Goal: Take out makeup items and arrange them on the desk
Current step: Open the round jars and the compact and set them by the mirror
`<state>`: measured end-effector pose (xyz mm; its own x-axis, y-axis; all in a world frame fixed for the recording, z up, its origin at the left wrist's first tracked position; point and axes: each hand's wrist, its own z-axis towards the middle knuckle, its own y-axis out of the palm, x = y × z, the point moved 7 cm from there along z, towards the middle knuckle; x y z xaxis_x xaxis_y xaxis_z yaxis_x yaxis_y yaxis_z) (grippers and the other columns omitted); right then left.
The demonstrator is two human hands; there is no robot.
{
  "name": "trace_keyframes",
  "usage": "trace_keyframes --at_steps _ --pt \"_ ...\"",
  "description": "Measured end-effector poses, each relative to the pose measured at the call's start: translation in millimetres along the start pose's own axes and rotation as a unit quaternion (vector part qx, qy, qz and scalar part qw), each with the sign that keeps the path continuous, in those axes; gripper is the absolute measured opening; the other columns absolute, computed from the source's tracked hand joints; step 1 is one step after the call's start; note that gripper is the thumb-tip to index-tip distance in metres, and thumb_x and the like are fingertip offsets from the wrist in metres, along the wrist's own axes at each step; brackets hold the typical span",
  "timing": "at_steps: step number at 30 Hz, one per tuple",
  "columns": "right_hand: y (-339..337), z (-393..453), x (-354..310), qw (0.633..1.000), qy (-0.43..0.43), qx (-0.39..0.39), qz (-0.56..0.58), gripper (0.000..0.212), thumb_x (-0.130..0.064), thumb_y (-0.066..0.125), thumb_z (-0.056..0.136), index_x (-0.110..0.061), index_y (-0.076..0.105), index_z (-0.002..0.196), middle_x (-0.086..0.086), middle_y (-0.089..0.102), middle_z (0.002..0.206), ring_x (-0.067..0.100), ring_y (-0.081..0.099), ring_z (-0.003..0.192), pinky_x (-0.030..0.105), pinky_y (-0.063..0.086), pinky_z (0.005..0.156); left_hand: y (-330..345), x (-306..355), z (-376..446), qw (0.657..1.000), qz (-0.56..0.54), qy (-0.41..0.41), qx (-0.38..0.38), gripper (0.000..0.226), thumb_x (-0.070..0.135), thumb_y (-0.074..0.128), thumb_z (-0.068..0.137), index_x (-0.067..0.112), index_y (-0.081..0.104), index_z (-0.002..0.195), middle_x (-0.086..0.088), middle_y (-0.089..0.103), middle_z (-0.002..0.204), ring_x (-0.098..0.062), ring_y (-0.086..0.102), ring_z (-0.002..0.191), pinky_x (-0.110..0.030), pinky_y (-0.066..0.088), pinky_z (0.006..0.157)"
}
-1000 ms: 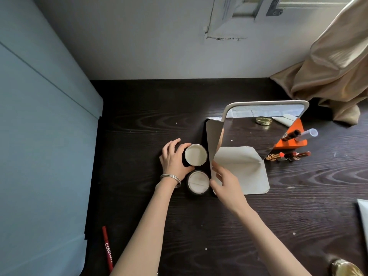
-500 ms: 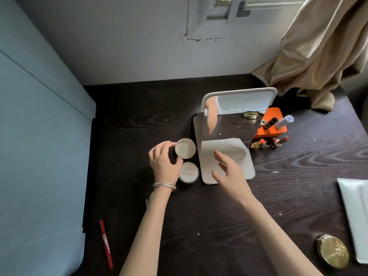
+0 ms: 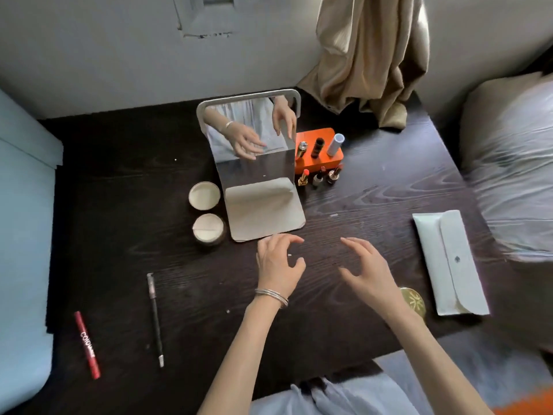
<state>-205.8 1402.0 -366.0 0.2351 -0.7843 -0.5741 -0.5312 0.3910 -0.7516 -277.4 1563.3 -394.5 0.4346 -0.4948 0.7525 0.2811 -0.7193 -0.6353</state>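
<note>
the dark wooden desk (image 3: 344,319) fills the view, its near edge partly covered by the person's pale clothing. a beige curtain (image 3: 368,55) hangs at the far right, its top cut off by the frame. a bed or cushion at the right edge is blurred. a standing mirror (image 3: 254,163) sits at the far middle on a pale flat base, reflecting both hands. a white envelope pouch (image 3: 449,262) lies on the right, flap closed, so its contents are hidden. behind the mirror's right side an orange box (image 3: 320,139) holds three upright tubes; three lipsticks (image 3: 320,176) stand just in front of it. left of the mirror base sit two round jars (image 3: 206,214), one behind the other. a thin dark pencil (image 3: 155,319) and a red pen (image 3: 86,344) lie near left. a gold compact (image 3: 414,301) is half hidden behind the right wrist. the left hand (image 3: 278,265) and right hand (image 3: 368,268) hover apart above the desk, fingers loosely curved, holding nothing.
</note>
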Motion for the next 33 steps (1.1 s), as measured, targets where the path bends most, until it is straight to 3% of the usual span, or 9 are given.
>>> trace_keyframes --at_steps 5,12,19,24,27,30,33 --pt "-10.6 -18.6 72.2 0.996 0.05 -0.058 -0.034 0.057 -0.01 0.067 0.079 -0.012 0.05 0.133 0.006 0.045 0.139 0.021 0.04 0.131 0.022 0.026 0.106 63.1 30.9 -17.0 0.999 -0.005 -0.004 -0.04 0.03 0.019 0.065 0.073 0.026 0.063 0.102 0.009 0.06 0.109 -0.019 0.046 0.112 -0.021 0.025 0.093" --pt "-27.0 -25.0 118.9 0.994 0.04 -0.09 -0.043 0.057 -0.008 0.068 0.077 -0.014 0.053 0.131 0.006 0.045 0.136 0.022 0.04 0.128 0.013 0.025 0.097 121.5 58.4 -33.3 0.996 0.011 -0.034 -0.079 0.032 0.018 0.065 0.077 0.027 0.062 0.107 0.008 0.057 0.115 -0.019 0.04 0.114 -0.029 0.03 0.099" --pt "-26.9 -38.4 152.3 0.982 0.042 -0.169 -0.077 0.06 -0.025 0.07 0.078 -0.023 0.047 0.134 0.007 0.038 0.134 0.029 0.032 0.123 0.029 0.026 0.105 170.6 61.2 -55.6 0.988 0.022 -0.075 -0.13 0.034 0.017 0.065 0.078 0.026 0.06 0.11 0.006 0.055 0.117 -0.02 0.039 0.113 -0.032 0.033 0.101" --pt "-14.3 -38.6 163.8 0.969 0.048 -0.202 -0.13 0.077 -0.035 0.078 0.069 -0.025 0.039 0.134 0.009 0.027 0.132 0.031 0.029 0.118 0.036 0.03 0.102 191.7 67.5 -57.7 0.985 0.019 -0.091 -0.145 0.033 0.016 0.065 0.077 0.024 0.061 0.109 0.004 0.057 0.114 -0.022 0.04 0.111 -0.034 0.036 0.099" --pt "-9.6 -36.0 161.1 0.967 0.035 -0.188 -0.168 0.075 -0.034 0.079 0.068 -0.024 0.037 0.129 0.008 0.025 0.131 0.03 0.029 0.116 0.04 0.042 0.094 197.9 69.6 -55.4 0.983 0.026 -0.092 -0.155 0.032 0.018 0.066 0.078 0.023 0.061 0.11 0.002 0.058 0.116 -0.022 0.041 0.111 -0.035 0.038 0.098" --pt "-7.5 -31.1 152.3 0.964 0.009 -0.171 -0.203 0.069 -0.031 0.076 0.07 -0.024 0.036 0.126 0.008 0.029 0.128 0.028 0.031 0.115 0.035 0.045 0.078 196.7 70.5 -51.5 0.983 0.026 -0.095 -0.157 0.03 0.019 0.064 0.082 0.022 0.06 0.111 0.001 0.059 0.116 -0.02 0.044 0.112 -0.032 0.039 0.098" --pt "-10.7 -22.1 136.7 0.971 -0.009 -0.157 -0.178 0.066 -0.029 0.074 0.067 -0.022 0.04 0.123 0.008 0.033 0.125 0.029 0.032 0.113 0.035 0.047 0.079 186.5 67.6 -46.5 0.977 -0.044 -0.133 -0.159 0.027 0.016 0.06 0.088 0.018 0.06 0.114 0.0 0.06 0.116 -0.015 0.052 0.107 -0.027 0.042 0.095"
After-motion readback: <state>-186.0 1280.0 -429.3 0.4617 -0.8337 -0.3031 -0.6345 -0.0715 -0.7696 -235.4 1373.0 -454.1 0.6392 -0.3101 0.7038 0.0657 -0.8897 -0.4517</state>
